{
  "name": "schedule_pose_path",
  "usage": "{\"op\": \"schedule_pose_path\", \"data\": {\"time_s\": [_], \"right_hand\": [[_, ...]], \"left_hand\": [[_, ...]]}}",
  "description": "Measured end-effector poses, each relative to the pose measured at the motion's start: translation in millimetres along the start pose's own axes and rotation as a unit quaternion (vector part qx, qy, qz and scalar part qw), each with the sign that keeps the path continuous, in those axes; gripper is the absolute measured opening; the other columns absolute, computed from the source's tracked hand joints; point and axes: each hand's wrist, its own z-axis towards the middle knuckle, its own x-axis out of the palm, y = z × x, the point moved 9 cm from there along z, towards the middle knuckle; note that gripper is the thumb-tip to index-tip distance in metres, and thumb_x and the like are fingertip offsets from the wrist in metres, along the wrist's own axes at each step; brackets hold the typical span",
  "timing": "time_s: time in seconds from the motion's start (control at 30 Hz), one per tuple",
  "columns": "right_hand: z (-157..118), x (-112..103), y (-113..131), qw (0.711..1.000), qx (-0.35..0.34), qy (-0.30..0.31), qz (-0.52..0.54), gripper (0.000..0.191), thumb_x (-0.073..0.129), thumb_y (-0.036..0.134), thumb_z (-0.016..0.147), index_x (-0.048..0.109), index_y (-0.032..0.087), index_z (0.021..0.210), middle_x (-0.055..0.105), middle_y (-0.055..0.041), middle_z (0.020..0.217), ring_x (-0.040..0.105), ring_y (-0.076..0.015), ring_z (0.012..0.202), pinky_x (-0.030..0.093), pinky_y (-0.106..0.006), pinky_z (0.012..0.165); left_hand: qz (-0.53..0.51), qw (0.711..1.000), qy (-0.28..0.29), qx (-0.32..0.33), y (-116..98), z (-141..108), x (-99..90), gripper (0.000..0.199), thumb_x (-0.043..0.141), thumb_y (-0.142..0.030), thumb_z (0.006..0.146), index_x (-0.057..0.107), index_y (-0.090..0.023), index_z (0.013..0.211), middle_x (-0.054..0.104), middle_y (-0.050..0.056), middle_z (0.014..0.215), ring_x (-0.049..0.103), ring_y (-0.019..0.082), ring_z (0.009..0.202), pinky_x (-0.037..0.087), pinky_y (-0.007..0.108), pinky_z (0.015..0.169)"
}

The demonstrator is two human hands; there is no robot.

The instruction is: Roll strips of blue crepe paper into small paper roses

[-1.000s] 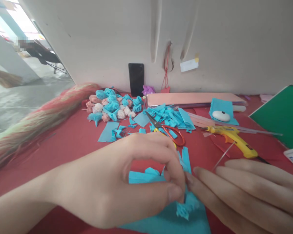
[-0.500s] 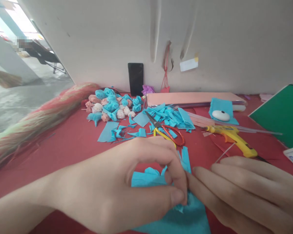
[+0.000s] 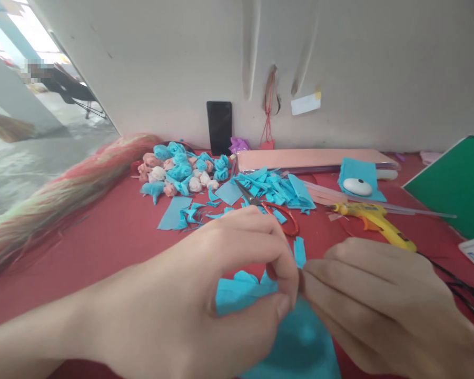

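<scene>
My left hand [image 3: 221,279] is closed in a pinch, thumb tip against the bent index finger. Its fingertips meet those of my right hand [image 3: 375,300], whose fingers are pressed together. Whatever they pinch is hidden behind the fingers. Below both hands lies a sheet of blue crepe paper [image 3: 304,342] on the red table cover. Small scissors [image 3: 255,200] rest just beyond my left hand, a red handle loop showing. Behind my right hand lies a yellow glue gun [image 3: 379,221]. A narrow blue paper strip [image 3: 299,251] pokes out between the hands.
Blue, pink and white paper flowers [image 3: 177,166] are heaped at the back left, beside cut blue paper pieces [image 3: 272,187]. A black phone [image 3: 220,128] leans on the wall. Pink paper [image 3: 312,158], a white oval object [image 3: 357,187] and a green board [image 3: 458,184] stand behind.
My right hand has risen slightly and its fingers have bunched together. My left hand has lifted a little, covering the yellow scissor handle. The small blue piece under my left fingertips no longer shows.
</scene>
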Motion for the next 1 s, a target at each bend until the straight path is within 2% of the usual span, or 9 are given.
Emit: {"op": "schedule_pose_path", "data": {"time_s": [0.1, 0.17, 0.27, 0.33, 0.43, 0.57, 0.7, 0.83, 1.0], "right_hand": [[0, 2, 1, 0.999, -0.010, 0.026, 0.033, 0.034, 0.044, 0.017, 0.088, 0.068, 0.030, 0.069, 0.069, -0.0024, 0.060, 0.061, -0.0175, 0.045, 0.051, -0.030, 0.041], [1, 1, 2, 0.996, -0.001, 0.029, 0.085, 0.031, 0.046, 0.014, 0.085, 0.064, 0.025, 0.062, 0.067, -0.0026, 0.056, 0.061, -0.0165, 0.045, 0.050, -0.028, 0.040], [1, 2, -11, 0.979, 0.109, 0.001, 0.171, 0.029, 0.055, 0.014, 0.083, 0.061, 0.024, 0.057, 0.064, 0.0011, 0.051, 0.059, -0.0136, 0.041, 0.048, -0.024, 0.037], [2, 6, -17, 0.963, 0.166, -0.014, 0.213, 0.030, 0.059, 0.017, 0.081, 0.061, 0.025, 0.052, 0.066, 0.0020, 0.050, 0.059, -0.0129, 0.039, 0.045, -0.021, 0.033], [2, 15, -25, 0.929, 0.228, -0.008, 0.291, 0.029, 0.061, 0.012, 0.074, 0.064, 0.024, 0.048, 0.064, 0.0051, 0.044, 0.055, -0.0090, 0.032, 0.041, -0.014, 0.029], [-7, 25, -33, 0.875, 0.291, 0.011, 0.387, 0.027, 0.062, 0.010, 0.072, 0.068, 0.023, 0.049, 0.061, 0.0059, 0.039, 0.056, -0.0085, 0.029, 0.044, -0.008, 0.030], [-9, 31, -34, 0.853, 0.307, 0.018, 0.421, 0.028, 0.062, 0.010, 0.072, 0.071, 0.022, 0.049, 0.062, 0.0038, 0.039, 0.057, -0.0083, 0.028, 0.045, -0.006, 0.033], [-6, 35, -32, 0.846, 0.316, 0.021, 0.430, 0.027, 0.065, 0.014, 0.073, 0.073, 0.024, 0.049, 0.062, 0.0030, 0.039, 0.057, -0.0110, 0.027, 0.048, -0.010, 0.032], [-7, 35, -29, 0.851, 0.313, 0.028, 0.420, 0.029, 0.064, 0.014, 0.074, 0.071, 0.022, 0.047, 0.061, 0.0023, 0.036, 0.057, -0.0101, 0.028, 0.048, -0.008, 0.034]], "left_hand": [[-0.033, 0.999, -0.033, -0.005, 2, 1, -5.9, 0.014, 0.054, -0.005, 0.085, 0.057, -0.019, 0.086, 0.057, -0.004, 0.089, 0.056, 0.007, 0.088, 0.046, 0.011, 0.082], [-0.056, 0.997, -0.059, -0.007, 3, 2, -9.7, 0.010, 0.055, -0.010, 0.086, 0.058, -0.018, 0.089, 0.057, -0.002, 0.091, 0.056, 0.010, 0.090, 0.048, 0.014, 0.083], [-0.059, 0.995, -0.083, -0.005, 3, 5, -10.6, 0.016, 0.060, -0.010, 0.081, 0.058, -0.018, 0.094, 0.059, 0.000, 0.095, 0.057, 0.013, 0.094, 0.049, 0.020, 0.086], [-0.053, 0.995, -0.090, -0.003, 4, 7, -8.9, 0.019, 0.063, -0.011, 0.078, 0.057, -0.018, 0.095, 0.061, 0.000, 0.096, 0.057, 0.014, 0.093, 0.050, 0.023, 0.085], [-0.036, 0.995, -0.090, 0.007, 5, 10, -4.7, 0.018, 0.061, -0.013, 0.080, 0.056, -0.016, 0.097, 0.064, 0.001, 0.093, 0.058, 0.016, 0.089, 0.050, 0.027, 0.083], [-0.032, 0.996, -0.081, 0.033, 5, 12, 0.3, 0.016, 0.052, -0.012, 0.086, 0.058, -0.014, 0.100, 0.068, 0.005, 0.089, 0.059, 0.017, 0.085, 0.048, 0.031, 0.086], [-0.021, 0.995, -0.089, 0.037, 7, 13, 2.4, 0.017, 0.049, -0.010, 0.087, 0.061, -0.011, 0.100, 0.066, 0.006, 0.089, 0.060, 0.017, 0.086, 0.045, 0.033, 0.092], [-0.041, 0.994, -0.093, 0.037, 9, 14, 3.3, 0.016, 0.049, -0.016, 0.089, 0.061, -0.014, 0.099, 0.067, 0.004, 0.088, 0.062, 0.018, 0.086, 0.042, 0.037, 0.099], [-0.047, 0.994, -0.093, 0.037, 9, 14, 1.1, 0.018, 0.047, -0.016, 0.090, 0.062, -0.015, 0.099, 0.068, 0.004, 0.088, 0.063, 0.018, 0.086, 0.041, 0.037, 0.102]]}}
